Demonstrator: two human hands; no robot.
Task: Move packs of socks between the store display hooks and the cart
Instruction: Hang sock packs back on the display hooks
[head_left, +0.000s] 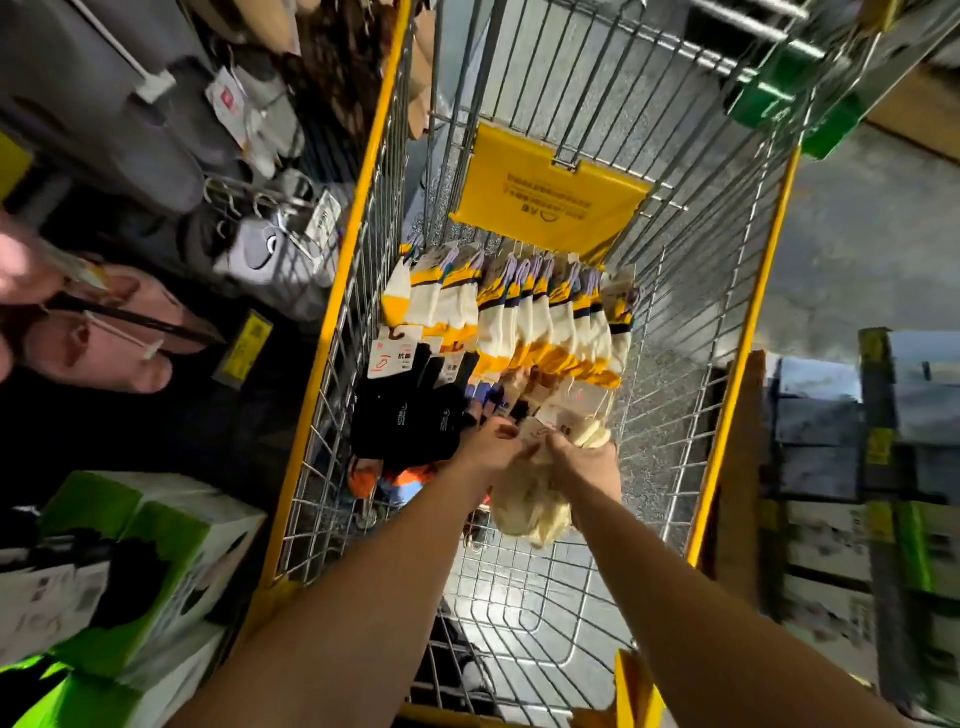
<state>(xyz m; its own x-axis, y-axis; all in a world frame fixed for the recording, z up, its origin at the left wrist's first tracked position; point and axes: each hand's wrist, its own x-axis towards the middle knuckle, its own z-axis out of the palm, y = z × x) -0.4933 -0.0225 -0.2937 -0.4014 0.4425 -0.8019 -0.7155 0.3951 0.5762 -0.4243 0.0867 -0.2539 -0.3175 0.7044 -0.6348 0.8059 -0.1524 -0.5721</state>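
Gripping cream sock packs (524, 499), right hand (584, 460), left hand (491, 441) alongside, over cart (332, 291)

Premises: retail shop, aisle w/ stock. Evidence: wire shopping cart (332, 291) w/ yellow frame, holding tagged sock packs (524, 312); display hooks (249, 200) at left carrying hung goods w/ price labels (322, 218); yellow shelf-edge tag (244, 345); boxed merchandise (156, 540) stacked lower left; shelving at right, blurred.

The cart (675, 291) is shiny wire metal with glossy yellow rims; the sock packs (519, 317) are soft matt knit cloth with paper tags.
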